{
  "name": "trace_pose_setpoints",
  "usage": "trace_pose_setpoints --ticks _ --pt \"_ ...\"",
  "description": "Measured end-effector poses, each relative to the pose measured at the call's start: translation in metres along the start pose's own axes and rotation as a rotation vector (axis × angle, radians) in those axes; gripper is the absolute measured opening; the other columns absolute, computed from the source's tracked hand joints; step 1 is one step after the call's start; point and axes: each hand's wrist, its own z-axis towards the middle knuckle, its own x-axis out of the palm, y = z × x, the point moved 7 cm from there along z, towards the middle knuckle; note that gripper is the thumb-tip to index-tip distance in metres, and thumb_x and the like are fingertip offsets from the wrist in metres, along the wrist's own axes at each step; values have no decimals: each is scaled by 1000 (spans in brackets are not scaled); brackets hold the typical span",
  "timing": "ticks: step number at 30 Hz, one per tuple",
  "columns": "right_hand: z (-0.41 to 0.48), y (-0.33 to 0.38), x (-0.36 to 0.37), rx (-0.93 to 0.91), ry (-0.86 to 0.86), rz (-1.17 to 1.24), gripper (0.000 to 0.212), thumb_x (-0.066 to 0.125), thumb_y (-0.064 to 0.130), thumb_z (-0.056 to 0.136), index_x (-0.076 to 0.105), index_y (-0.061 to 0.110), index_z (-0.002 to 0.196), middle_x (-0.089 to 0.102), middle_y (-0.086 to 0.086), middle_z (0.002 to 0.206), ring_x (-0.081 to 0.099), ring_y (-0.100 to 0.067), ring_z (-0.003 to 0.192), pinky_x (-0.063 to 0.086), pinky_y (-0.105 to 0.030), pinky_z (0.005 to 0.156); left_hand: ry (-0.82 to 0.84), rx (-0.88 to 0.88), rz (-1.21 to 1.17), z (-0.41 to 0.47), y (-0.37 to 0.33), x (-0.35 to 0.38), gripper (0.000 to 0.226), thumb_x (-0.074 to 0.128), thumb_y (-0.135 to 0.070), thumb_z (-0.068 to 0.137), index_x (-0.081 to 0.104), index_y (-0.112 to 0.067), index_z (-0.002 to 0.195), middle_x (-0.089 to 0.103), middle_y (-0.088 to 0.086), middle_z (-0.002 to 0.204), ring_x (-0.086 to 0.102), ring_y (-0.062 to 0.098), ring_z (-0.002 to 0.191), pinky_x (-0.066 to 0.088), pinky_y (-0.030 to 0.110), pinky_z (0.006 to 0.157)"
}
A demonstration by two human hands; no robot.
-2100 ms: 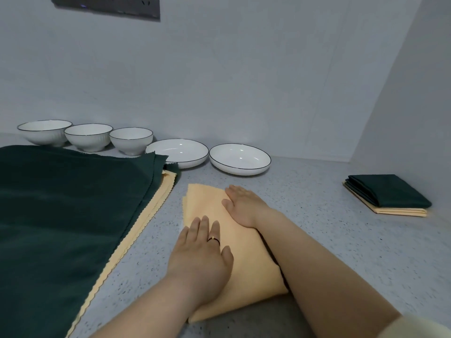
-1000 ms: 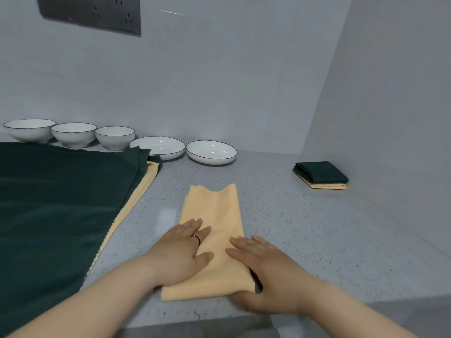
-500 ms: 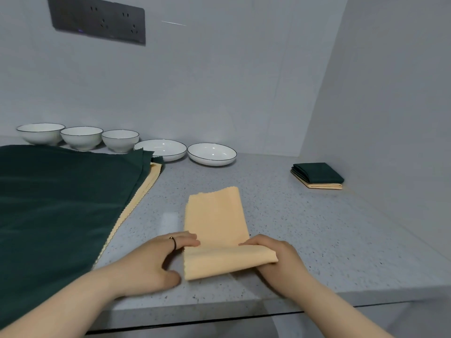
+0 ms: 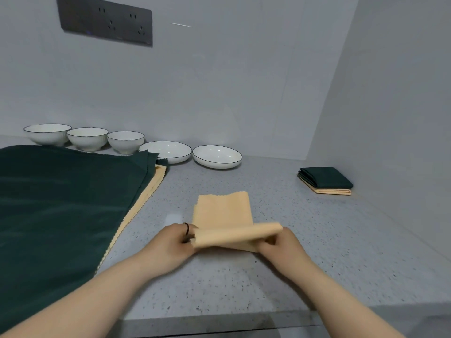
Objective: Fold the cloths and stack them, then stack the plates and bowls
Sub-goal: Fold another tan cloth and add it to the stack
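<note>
I see left hand point(image 4: 173, 245) and right hand point(image 4: 280, 245) each pinching a near corner of the yellow cloth point(image 4: 223, 211) on the counter point(image 4: 317, 240), lifting that edge for folding it forward.

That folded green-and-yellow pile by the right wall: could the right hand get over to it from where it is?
Probably yes. Bare counter lies between the right hand and the folded pile, but that hand is gripping the yellow cloth.

Peach cloth point(image 4: 223, 209), dark green cloth point(image 4: 61, 198), speckled grey counter point(image 4: 305, 240).
</note>
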Motion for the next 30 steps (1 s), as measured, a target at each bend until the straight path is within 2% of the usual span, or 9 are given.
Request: trace_pose_setpoints --ticks 2,5,9,14,20,23,25,27,30 --pt "11 -1 2 51 -8 113 26 60 11 86 51 24 65 53 21 42 50 8 45 35 -6 48 -67 -76 -102 9 5 -5 18 55 -22 91 65 -7 87 66 3 85 57 8 75 40 15 69" --pt "27 -1 4 116 -43 202 20 58 12 89 57 22 71 58 17 55 54 5 48 36 -6 47 -200 -179 -146 18 10 -13 17 58 -25 90 53 -8 87 48 -4 67 43 5 61 31 16 56" --pt "49 -9 6 214 -79 7 36 52 22 92 42 20 58 42 6 58 39 -7 53 27 -21 50 -286 -267 -183 26 11 -16 15 59 -24 89 48 -15 96 47 -6 69 43 -1 65 33 17 61" --pt "71 -12 15 271 24 -275 44 46 28 94 29 16 55 34 4 56 31 -9 50 21 -24 48 -267 -280 -98 32 12 -15 22 56 -18 88 44 -22 71 42 -5 63 39 6 57 29 16 52" --pt "87 -9 23 226 98 -427 30 40 36 95 44 22 69 43 11 65 48 -16 76 29 -22 53 -269 -282 -120 36 19 -16 25 55 -14 87 40 -19 67 39 -5 59 35 11 56 26 23 52" --pt "90 -14 28 250 134 -441 26 39 37 96 52 17 87 49 7 73 49 -16 81 32 -24 57 -306 -283 -108 34 12 -19 11 53 -19 89 43 -20 92 44 -6 72 43 10 64 33 22 58" --pt "90 -14 29 255 140 -475 29 37 38 96 55 15 97 52 3 85 49 -16 83 35 -25 64 -357 -205 175 33 -2 -23 33 49 -29 91 38 -23 121 49 -7 102 48 11 96 37 23 83" --pt "91 -15 29 264 139 -499 28 36 39 96 51 15 95 51 2 90 48 -15 84 35 -26 70 -395 -92 458 38 -18 -23 53 39 -36 95 21 -23 142 31 -6 141 25 12 133 13 26 111" --pt "90 -16 28 283 125 -504 24 37 40 95 44 17 95 49 3 91 47 -15 85 34 -27 72 -201 -48 645 59 -28 -2 56 23 -35 99 1 -20 148 1 -5 157 -2 11 144 -9 29 116"
